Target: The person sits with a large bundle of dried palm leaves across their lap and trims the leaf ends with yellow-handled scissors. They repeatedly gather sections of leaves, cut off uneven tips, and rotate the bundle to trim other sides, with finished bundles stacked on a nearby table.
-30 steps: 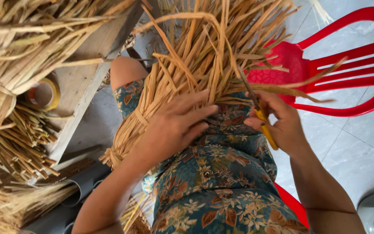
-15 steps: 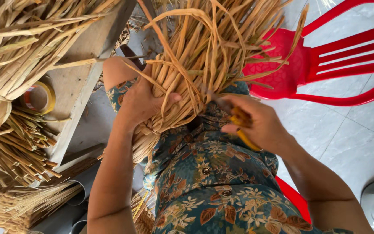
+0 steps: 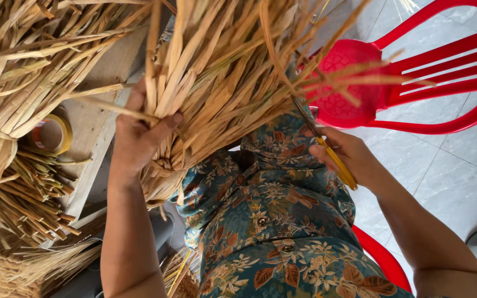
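Left hand (image 3: 139,140), closed around the waist of the dried straw bundle (image 3: 216,83), now grips higher and farther to the person's left than 1 second ago, when it lay flat on the stalks over the lap. Right hand (image 3: 351,160), closed on the yellow-handled scissors (image 3: 327,149), has its blades pointing up into the stalk ends, beside the red plastic chair (image 3: 415,83). Judged from this shift, trimming proceeds around the bundle. 1 tape roll (image 3: 51,135) lies on the wooden bench (image 3: 97,121).
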### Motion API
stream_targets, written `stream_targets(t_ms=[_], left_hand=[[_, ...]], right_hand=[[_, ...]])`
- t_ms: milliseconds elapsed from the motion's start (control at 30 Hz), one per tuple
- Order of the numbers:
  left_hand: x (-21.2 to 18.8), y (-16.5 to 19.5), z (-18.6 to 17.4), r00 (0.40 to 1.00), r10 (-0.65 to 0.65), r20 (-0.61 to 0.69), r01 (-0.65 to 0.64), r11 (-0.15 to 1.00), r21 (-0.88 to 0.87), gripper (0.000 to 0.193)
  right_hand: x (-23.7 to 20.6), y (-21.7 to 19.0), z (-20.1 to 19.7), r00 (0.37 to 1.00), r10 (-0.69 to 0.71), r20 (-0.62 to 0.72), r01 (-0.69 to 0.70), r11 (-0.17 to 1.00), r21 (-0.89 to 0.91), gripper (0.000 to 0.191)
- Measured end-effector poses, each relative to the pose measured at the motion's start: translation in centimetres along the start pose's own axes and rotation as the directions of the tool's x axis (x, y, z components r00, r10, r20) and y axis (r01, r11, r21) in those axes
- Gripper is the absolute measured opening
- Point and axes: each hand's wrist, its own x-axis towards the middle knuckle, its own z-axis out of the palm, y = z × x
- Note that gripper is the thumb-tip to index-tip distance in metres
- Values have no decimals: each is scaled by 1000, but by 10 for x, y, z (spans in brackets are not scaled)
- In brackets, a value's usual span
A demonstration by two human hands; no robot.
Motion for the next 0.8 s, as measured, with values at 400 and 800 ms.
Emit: stream_targets(t_ms=[400,800], left_hand=[[-10,-21,-25,974,-216,-76,174,913,-369,66],[7,-12,-4,968,-232,91,233,972,-4,72]], right_hand=[[-11,11,-10,972,-223,78,221,975,31,54],[-22,-18,19,852,-520,-56,512,851,-116,73]])
